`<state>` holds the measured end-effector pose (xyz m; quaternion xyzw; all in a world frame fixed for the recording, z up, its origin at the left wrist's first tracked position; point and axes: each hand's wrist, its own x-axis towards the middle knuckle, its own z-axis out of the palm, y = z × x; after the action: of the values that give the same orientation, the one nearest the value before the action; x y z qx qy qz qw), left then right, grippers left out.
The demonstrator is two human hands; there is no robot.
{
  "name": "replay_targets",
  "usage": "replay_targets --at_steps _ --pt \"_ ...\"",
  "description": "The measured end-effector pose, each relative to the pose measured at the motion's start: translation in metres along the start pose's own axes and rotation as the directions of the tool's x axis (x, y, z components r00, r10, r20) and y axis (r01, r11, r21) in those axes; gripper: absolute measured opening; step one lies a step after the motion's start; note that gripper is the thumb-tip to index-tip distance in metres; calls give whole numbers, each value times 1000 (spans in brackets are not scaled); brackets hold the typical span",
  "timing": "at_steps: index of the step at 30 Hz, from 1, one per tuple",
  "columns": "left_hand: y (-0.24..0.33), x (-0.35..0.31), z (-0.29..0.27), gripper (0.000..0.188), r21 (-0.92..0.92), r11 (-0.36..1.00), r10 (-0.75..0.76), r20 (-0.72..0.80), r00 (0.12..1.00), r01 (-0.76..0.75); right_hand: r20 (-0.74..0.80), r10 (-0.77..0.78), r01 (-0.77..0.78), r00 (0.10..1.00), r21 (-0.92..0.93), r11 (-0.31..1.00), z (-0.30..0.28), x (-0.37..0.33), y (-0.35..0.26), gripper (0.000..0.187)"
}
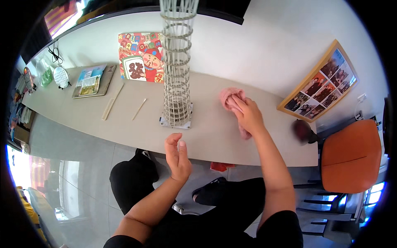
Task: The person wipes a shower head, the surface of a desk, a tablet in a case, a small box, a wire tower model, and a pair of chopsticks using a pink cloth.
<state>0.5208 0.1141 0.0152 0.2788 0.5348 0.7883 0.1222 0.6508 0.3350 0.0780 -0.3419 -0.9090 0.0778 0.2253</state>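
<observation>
A bunched pink cloth (230, 96) lies under my right hand (248, 113), whose fingers press it onto the beige tabletop (206, 142); one end of the cloth trails toward me. My left hand (178, 159) is raised at the table's front edge with nothing in it, thumb and fingers apart and slightly curled. Just beyond that hand, a tall lattice tower model (177, 78) with ringed tiers stands on a small square base. It rises out past the top of the view.
Left of the tower lie a thin stick (139, 109), a folded hand fan (108, 108) and booklets (90, 80). A colourful cartoon board (141, 58) leans on the wall. At right stand a photo frame (320, 82), a dark rounded object (304, 131) and an orange chair (351, 157).
</observation>
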Motion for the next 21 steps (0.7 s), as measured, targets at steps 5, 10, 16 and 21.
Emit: replay_targets --at_steps 5,10,16,21 --pt "15 22 -6 20 -81 981 -189 -164 968 178 172 -145 184 974 -240 953 49 -31 -39 28" --pt "11 27 -11 22 -101 980 -191 -225 955 172 388 -577 581 719 120 805 14 -121 -99 21" --pt "18 25 -15 21 -116 979 -193 -238 952 170 192 -99 23 976 365 931 -14 -54 -80 22" --pt "15 26 -15 21 -142 976 -199 -251 947 168 177 -335 348 926 -49 936 39 -97 -103 24"
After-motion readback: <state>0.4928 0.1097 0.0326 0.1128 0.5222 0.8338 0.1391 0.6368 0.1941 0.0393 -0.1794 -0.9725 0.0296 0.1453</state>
